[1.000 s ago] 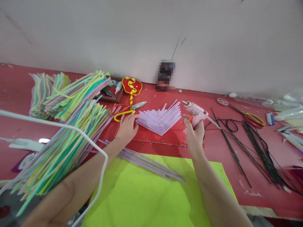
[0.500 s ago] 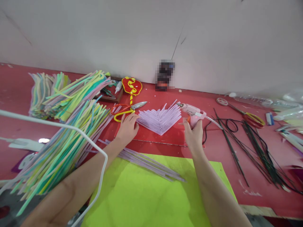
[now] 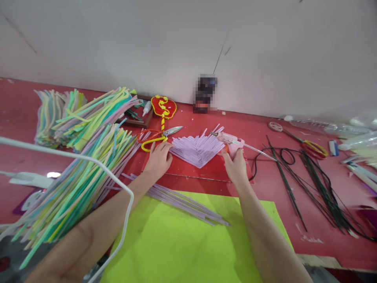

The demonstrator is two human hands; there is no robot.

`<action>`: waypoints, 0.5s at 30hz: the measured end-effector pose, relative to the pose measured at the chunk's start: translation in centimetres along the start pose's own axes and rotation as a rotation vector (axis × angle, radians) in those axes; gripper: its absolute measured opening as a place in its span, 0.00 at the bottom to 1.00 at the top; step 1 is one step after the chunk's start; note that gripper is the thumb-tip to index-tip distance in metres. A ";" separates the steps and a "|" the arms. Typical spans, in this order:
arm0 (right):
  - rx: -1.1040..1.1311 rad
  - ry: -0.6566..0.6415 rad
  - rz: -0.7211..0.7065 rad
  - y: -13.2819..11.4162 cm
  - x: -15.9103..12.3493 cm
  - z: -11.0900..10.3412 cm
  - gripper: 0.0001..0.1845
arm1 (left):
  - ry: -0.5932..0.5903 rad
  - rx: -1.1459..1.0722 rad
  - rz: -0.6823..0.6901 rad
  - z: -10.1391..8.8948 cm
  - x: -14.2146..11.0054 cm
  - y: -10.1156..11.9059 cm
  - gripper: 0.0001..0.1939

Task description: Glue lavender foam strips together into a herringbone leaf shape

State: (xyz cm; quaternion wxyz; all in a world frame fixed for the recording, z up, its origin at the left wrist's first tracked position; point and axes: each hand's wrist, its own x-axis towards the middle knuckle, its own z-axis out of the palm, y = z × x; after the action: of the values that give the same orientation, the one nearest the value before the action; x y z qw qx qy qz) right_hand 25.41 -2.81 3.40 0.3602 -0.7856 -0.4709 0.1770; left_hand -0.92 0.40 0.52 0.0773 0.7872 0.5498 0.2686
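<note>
My right hand (image 3: 237, 168) is wrapped round the handle of a pink hot glue gun (image 3: 229, 138), its nozzle pointing left over the upper right part of a V-shaped piece of lilac pipe cleaners (image 3: 198, 151). That piece lies on a red board (image 3: 188, 171). My left hand (image 3: 158, 160) rests flat on the board at the piece's left edge, fingers stretched out and holding nothing visible. Just beyond those fingers lies a pair of scissors (image 3: 172, 131) with red and yellow handles. Loose lilac pipe cleaners (image 3: 188, 205) lie below, partly across a lime-green sheet (image 3: 182, 243).
Bundles of coloured pipe cleaners (image 3: 85, 177) fill the left side. A white cable (image 3: 129, 212) crosses in front of my left forearm. A red and yellow ornament (image 3: 163, 107) lies behind the scissors. Dark green stems (image 3: 321, 188), more scissors (image 3: 313, 149) and plastic bottles (image 3: 318, 126) are on the right.
My right hand has moved left with the glue gun, bringing its nozzle from the V-shaped piece's right tip to over its upper right part. My left hand has stayed in place.
</note>
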 end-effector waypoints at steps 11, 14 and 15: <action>-0.004 0.004 -0.048 0.4 0.0 0.2 0.27 | -0.020 -0.004 -0.019 -0.2 0.0 0.3 0.19; -0.011 0.004 -0.053 0.5 0.0 0.3 0.29 | -0.023 -0.001 -0.019 -0.3 0.0 0.3 0.19; -0.008 0.003 -0.049 0.5 0.0 0.3 0.30 | -0.024 0.000 -0.021 -0.3 0.0 0.3 0.19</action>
State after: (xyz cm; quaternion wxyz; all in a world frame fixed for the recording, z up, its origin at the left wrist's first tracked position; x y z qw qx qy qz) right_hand 25.52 -2.87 2.87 0.3621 -0.7755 -0.4902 0.1648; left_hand -0.81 0.26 0.88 0.0865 0.7845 0.5571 0.2582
